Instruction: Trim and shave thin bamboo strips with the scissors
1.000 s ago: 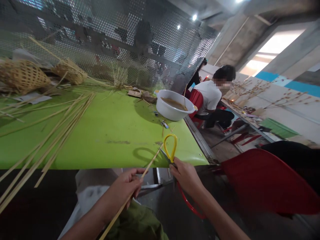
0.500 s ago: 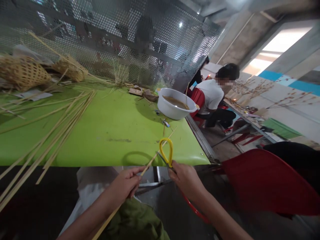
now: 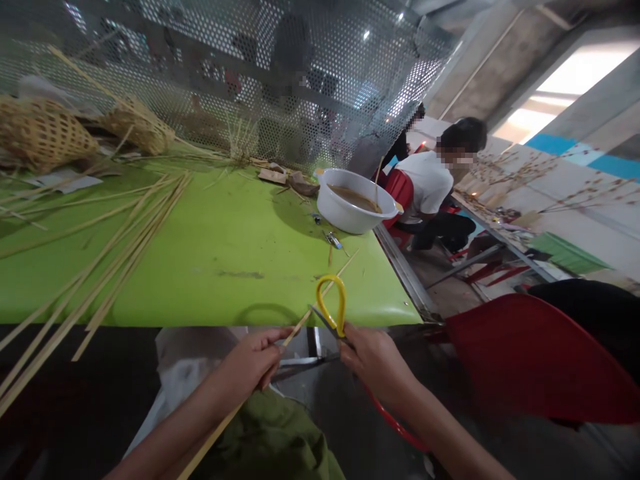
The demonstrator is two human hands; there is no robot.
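My left hand (image 3: pixel 255 360) is closed round a thin bamboo strip (image 3: pixel 213 443), which slants from near my lap up past the table edge. My right hand (image 3: pixel 377 360) grips a pair of scissors (image 3: pixel 331 303) near the blades, with the yellow loop handle standing up above the fingers. A red curved piece (image 3: pixel 397 427) shows below my right wrist; it looks like the other handle. The dark blade tip lies against the strip, just beyond my left fingers. My right fingers partly hide the scissors' middle.
Several long bamboo strips (image 3: pixel 125 247) overhang the green table (image 3: pixel 235 233) at left. Woven bamboo baskets (image 3: pixel 43 133) lie behind them. A white basin (image 3: pixel 345 207) of brownish liquid stands near the right corner. A red chair (image 3: pixel 530 367) is at right; a seated person (image 3: pixel 430 173) is beyond.
The view has shifted slightly. Both hands keep their grips, and the blade stays against the strip with little visible movement.
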